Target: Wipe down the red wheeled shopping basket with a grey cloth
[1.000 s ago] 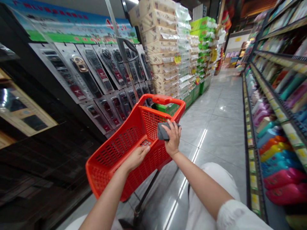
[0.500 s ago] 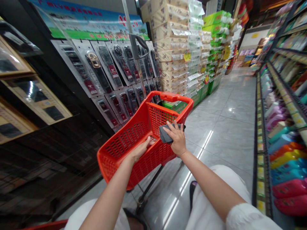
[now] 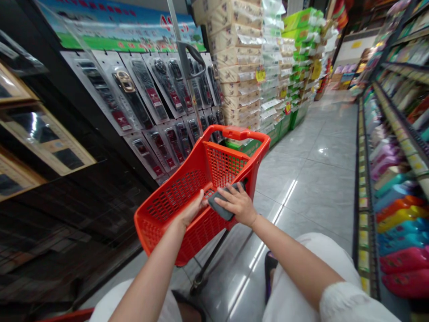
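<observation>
A: In the head view, which step is in hand?

B: A wipe of the red basket (image 3: 201,237), I would judge; the grey cloth (image 3: 223,213) is draped over its near side rim, just in from six o'clock, under the right hand (image 3: 243,208) at five.

A: And the grip?

B: The right hand has hold of the cloth, palm down; its fingers are slightly spread across it, the thumb out of sight; the left hand (image 3: 194,210), at seven, is by the same rim, fingertips close to the cloth's edge; whether it clasps the rim or merely steadies it, I cannot tell.

A: What would the next stroke call for?

B: Even pressure, I think, with the cloth folded over both faces of the rim; the left fingers would need to keep clear, and the basket to be kept from rolling.

A: Which containers show, and what is in them?

B: The basket shows slotted walls and a lattice bottom; the left arm and hands hide part of the inside, so I cannot vouch for that; clear packs (image 3: 150,89) at ten o'clock hold dark belts; wrapped cartons (image 3: 237,71) rise past twelve, contents unseen.
</observation>
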`<action>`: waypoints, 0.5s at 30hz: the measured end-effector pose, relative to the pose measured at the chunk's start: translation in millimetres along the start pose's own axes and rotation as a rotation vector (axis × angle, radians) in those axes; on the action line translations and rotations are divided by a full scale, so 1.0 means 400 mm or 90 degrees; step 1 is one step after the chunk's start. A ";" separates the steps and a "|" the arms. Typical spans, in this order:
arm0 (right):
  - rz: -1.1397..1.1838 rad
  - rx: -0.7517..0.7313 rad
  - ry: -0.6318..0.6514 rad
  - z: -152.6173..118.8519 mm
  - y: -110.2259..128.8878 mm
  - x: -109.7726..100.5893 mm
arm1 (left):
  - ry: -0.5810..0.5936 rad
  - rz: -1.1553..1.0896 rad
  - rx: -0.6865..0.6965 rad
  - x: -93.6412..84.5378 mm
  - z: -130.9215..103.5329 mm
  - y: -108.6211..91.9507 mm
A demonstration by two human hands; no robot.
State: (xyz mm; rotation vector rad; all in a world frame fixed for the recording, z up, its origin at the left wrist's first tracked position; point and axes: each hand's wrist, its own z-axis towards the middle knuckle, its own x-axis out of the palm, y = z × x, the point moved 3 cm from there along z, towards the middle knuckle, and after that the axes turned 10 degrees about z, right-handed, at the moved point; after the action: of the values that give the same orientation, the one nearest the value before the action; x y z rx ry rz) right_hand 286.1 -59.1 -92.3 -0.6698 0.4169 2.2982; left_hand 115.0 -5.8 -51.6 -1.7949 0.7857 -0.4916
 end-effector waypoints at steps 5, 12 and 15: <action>-0.065 0.304 -0.255 0.012 -0.171 -0.103 | 0.037 -0.003 -0.049 0.011 -0.016 -0.003; 0.088 0.430 -0.631 0.035 -0.325 -0.173 | 0.003 0.160 0.036 -0.016 0.006 -0.004; 0.172 0.389 -0.568 0.051 -0.299 -0.126 | -0.005 0.164 0.037 -0.009 0.002 -0.009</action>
State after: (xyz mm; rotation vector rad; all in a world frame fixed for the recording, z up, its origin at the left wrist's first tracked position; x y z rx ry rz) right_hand 394.2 7.8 -59.4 0.7290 0.7320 2.2536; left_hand 114.0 -1.6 -48.2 -1.6125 0.9723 -0.3333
